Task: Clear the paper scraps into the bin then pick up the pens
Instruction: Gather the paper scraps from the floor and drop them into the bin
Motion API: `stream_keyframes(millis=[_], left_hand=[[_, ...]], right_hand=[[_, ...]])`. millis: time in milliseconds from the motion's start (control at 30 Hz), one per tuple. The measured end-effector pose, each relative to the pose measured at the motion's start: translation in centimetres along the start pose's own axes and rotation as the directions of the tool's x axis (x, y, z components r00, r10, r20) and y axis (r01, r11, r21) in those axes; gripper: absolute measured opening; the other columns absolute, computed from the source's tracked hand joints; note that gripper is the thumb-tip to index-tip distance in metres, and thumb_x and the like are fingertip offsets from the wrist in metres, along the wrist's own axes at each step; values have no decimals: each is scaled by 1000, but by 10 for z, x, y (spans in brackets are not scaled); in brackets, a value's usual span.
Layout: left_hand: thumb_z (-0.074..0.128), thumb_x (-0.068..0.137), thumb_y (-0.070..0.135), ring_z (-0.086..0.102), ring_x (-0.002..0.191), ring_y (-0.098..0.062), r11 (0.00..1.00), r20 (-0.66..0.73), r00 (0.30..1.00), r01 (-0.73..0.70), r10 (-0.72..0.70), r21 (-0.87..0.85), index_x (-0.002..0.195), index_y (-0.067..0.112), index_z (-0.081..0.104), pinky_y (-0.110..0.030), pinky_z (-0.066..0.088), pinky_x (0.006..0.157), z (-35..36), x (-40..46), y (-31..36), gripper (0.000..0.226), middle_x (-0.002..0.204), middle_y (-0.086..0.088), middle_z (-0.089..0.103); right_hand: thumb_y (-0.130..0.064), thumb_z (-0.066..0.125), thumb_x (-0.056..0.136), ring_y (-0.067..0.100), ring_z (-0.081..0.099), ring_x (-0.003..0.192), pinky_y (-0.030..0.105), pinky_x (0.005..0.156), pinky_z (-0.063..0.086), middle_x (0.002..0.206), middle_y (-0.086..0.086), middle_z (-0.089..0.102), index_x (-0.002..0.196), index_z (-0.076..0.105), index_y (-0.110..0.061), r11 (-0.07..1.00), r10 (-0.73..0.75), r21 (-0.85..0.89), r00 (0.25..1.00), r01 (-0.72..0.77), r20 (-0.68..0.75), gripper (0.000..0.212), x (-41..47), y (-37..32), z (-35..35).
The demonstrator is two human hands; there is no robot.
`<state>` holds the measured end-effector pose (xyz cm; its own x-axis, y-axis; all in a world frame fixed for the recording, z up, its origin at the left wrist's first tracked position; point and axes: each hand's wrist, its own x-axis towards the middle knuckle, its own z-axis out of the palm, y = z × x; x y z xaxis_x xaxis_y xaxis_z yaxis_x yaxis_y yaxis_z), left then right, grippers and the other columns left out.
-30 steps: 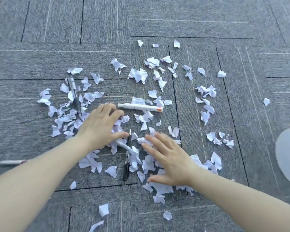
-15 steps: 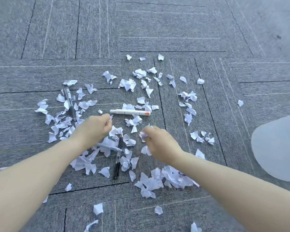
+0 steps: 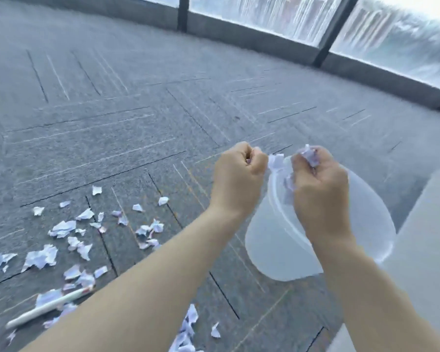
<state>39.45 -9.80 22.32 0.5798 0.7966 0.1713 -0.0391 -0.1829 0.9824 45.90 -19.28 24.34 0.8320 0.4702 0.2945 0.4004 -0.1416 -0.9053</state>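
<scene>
Two hands up at centre-right of frame, both over the bin [image 3: 272,252]. Left hand [image 3: 239,179] is a tight fist at the bin's left rim; white paper [image 3: 277,161] pokes out of its right side, so it's clenched on scraps. Right hand [image 3: 320,184] sits directly above the bin opening, fingers curled around a crumpled wad [image 3: 309,154] that shows white and purple at the top of the fist and again lower, near the thumb. Both forearms are bare and run in from the bottom edge.

Bin is translucent white plastic, round, standing on the grey carpet [image 3: 112,110] right of centre; its near wall and rim are visible, the inside is mostly blocked by the right hand. Can't tell what's in it.

Plenty of loose scraps [image 3: 62,227] still on the floor, spread across the lower left of frame, well apart from the bin. More of them at bottom centre, between the forearms [image 3: 188,323]. One white pen [image 3: 46,308] with a reddish end lies diagonally at lower left, among scraps, partly hidden by the left forearm. Other pens not visible.

Pale flat surface [image 3: 427,250] along the right edge, just beside the bin. Window glazing [image 3: 264,13] with dark frames runs across the top of frame. Whole view is motion-blurred.
</scene>
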Motion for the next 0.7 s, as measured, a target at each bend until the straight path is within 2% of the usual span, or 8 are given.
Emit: stream_keyframes(millis=[100,233,333,433,500,567,667,700], left_hand=[[49,85,15,38,49,-19,997,111,991,73,-70,-23,57,13,44,-31,31,46,76,12,19,28,50,-1,42],[50,80,20,43,40,-22,967,228,943,218,-242,129,56,13,43,-28,35,45,139,7,8,26,49,-10,50],[59,79,30,57,49,-24,908,344,853,299,-392,293,56,14,52,-33,52,54,156,2,-3,28,46,-5,57],[52,86,31,63,73,-31,832,453,738,265,-500,487,76,7,62,-45,59,67,159,-1,-9,28,74,-14,61],[47,85,20,63,78,-35,816,445,780,141,-441,561,81,5,62,-45,58,70,155,3,-10,22,88,-22,64],[48,85,18,64,74,-35,819,421,855,9,-303,573,83,4,68,-41,56,70,145,7,-6,25,83,-22,67],[51,90,23,61,67,-32,901,365,931,-152,-8,407,81,2,69,-40,50,65,118,6,5,29,69,-19,65],[51,91,24,59,64,-28,922,311,946,-195,88,335,80,3,68,-38,49,63,104,4,6,29,67,-16,64]], right_hand=[[-13,52,98,3,46,42,18,45,37,54,-12,50,77,51,-16,994,110,52,970,-101,-216,21,28,14,-47],[-19,56,95,2,46,42,14,42,36,59,-7,55,75,54,-18,954,300,65,914,-294,-273,19,32,45,-87],[-38,56,89,17,58,67,28,65,48,84,4,65,79,56,-20,885,465,81,858,-459,-221,20,27,70,-94],[-58,46,84,27,58,107,45,99,45,107,3,62,96,57,-27,813,581,59,797,-580,-166,34,27,72,-91],[-50,38,97,24,49,111,39,101,37,106,-2,51,110,57,-25,811,584,82,793,-580,-171,34,29,69,-91],[-42,33,103,16,47,99,30,90,33,97,-8,50,116,57,-22,829,559,112,807,-548,-191,34,30,64,-90],[-32,38,103,-7,50,72,19,72,37,81,-19,52,101,59,-24,896,440,177,868,-407,-231,22,24,43,-76],[-28,41,102,-5,51,67,16,68,39,77,-17,55,95,60,-24,926,368,188,898,-329,-243,21,19,34,-68]])
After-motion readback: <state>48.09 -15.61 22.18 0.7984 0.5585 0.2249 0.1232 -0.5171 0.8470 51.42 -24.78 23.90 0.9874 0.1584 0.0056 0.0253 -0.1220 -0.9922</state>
